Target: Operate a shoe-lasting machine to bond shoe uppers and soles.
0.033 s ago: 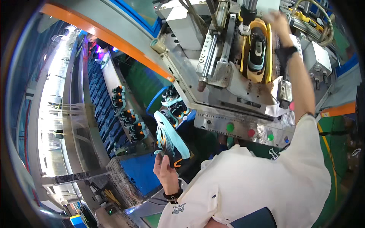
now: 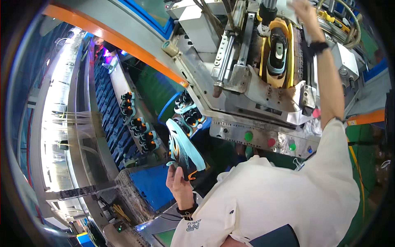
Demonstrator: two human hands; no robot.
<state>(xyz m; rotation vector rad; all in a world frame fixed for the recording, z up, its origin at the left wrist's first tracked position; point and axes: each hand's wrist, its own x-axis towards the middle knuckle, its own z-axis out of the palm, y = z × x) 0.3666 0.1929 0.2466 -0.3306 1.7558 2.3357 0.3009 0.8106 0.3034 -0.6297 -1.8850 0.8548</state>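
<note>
A sneaker with a light blue sole and a dark upper with orange touches is pinched in my left hand, closed on its end. It is tipped up with the sole side showing. My right hand reaches to the far side of the machine, up at the picture's top edge. Blur and the frame edge keep its fingers from being read. Between the yellow side pads of the machine sits another shoe, dark with a pale blue rim, its opening facing up, below a dark vertical press rod.
Several more sneakers are heaped in a blue bin beyond the held one. Others line the ledge beside a dark blue conveyor at left. Green and red buttons run along the machine's front panel. An orange beam crosses the upper left.
My right hand has moved slightly farther away, toward the top edge, with its forearm shifting right. The left hand and its sneaker stay in place.
</note>
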